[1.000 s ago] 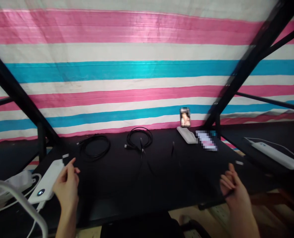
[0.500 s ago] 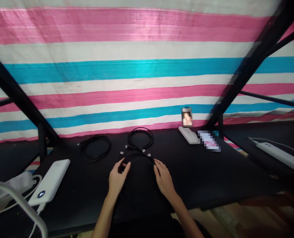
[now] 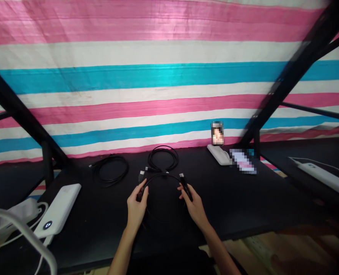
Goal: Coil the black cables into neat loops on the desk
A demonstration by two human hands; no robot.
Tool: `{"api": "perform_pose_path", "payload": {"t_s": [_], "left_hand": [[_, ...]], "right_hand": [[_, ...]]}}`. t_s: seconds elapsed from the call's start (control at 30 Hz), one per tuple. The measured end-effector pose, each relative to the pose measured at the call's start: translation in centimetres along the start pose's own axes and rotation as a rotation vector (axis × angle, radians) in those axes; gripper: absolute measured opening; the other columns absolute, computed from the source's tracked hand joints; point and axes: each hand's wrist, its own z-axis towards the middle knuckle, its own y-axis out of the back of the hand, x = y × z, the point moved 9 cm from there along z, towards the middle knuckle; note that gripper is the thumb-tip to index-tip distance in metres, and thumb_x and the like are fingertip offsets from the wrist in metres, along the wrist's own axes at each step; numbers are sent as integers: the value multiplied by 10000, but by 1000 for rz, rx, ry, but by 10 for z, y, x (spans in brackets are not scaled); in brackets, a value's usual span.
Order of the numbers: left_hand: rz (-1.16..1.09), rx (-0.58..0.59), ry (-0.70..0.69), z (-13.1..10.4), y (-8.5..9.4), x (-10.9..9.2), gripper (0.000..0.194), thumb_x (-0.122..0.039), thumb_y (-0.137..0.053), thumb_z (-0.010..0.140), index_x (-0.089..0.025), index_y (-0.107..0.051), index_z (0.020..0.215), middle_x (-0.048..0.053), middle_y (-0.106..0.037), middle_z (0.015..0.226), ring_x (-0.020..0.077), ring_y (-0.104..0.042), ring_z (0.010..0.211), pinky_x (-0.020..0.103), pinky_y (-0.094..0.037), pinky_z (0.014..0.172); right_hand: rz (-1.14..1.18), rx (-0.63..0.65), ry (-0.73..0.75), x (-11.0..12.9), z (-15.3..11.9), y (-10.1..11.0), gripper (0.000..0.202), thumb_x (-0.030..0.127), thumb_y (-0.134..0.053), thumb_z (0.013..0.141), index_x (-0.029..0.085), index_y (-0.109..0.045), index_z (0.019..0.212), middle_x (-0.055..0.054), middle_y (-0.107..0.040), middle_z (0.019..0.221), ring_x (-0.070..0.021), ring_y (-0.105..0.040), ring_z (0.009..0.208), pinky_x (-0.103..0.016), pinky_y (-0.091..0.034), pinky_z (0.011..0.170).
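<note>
A black cable (image 3: pixel 163 175) arches between my two hands above the black table. My left hand (image 3: pixel 137 200) is closed round one end of it, with a silvery plug (image 3: pixel 141 176) sticking out past the fingertips. Near the other end, my right hand (image 3: pixel 194 202) grips the cable just behind a second metal plug (image 3: pixel 181 176). Beyond my hands, a coiled black cable (image 3: pixel 175 156) lies on the table, its plug close to the arch. Another coil of black cable (image 3: pixel 126 168) rests further left.
A white power bank (image 3: pixel 62 206) with a lit display lies at left, beside a white adapter and cord. At back right are a white device (image 3: pixel 219 154) and blurred-out items. Black metal posts (image 3: pixel 289 84) slant up on both sides, before a striped sheet (image 3: pixel 158 53).
My right hand has lifted the cable end and turned its plug upward. The left plug now stands higher from my left hand, and the cable forms a clear arch.
</note>
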Motion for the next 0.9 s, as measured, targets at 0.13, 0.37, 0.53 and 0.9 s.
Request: {"api": "perform_pose_path", "payload": {"t_s": [0.13, 0.37, 0.53, 0.9], "left_hand": [[-125, 22, 109, 0, 0, 10, 559, -513, -565, 743, -148, -590, 1166, -10, -539, 651, 46, -381, 424, 189, -330, 418], [-117, 319, 152, -8, -26, 12, 533, -589, -454, 770, -125, -713, 722, 67, -637, 664, 61, -388, 370, 217, -298, 384], [-153, 442, 179, -16, -40, 11, 600, -605, -375, 791, -121, -715, 689, 89, -640, 599, 86, -417, 367, 234, -305, 403], [-125, 79, 190, -2, -3, 12, 466, -565, -548, 717, -130, -624, 566, 93, -686, 815, 43, -362, 365, 209, -254, 363]], "right_hand": [[17, -38, -29, -2, -1, 6, 317, 450, -479, 838, 186, -592, 973, -62, -668, 865, -161, -589, 606, -313, -438, 718], [151, -179, -54, -2, -3, 20, 286, 461, -501, 823, 200, -534, 937, -86, -645, 1036, -117, -553, 510, -289, -448, 606], [27, -68, -85, 0, -2, 10, 319, 455, -539, 798, 179, -615, 940, -81, -668, 958, -116, -540, 483, -286, -446, 581], [259, -185, -153, -10, -8, 16, 359, 519, -539, 779, 187, -512, 912, -126, -641, 1074, -183, -650, 660, -201, -407, 359]]}}
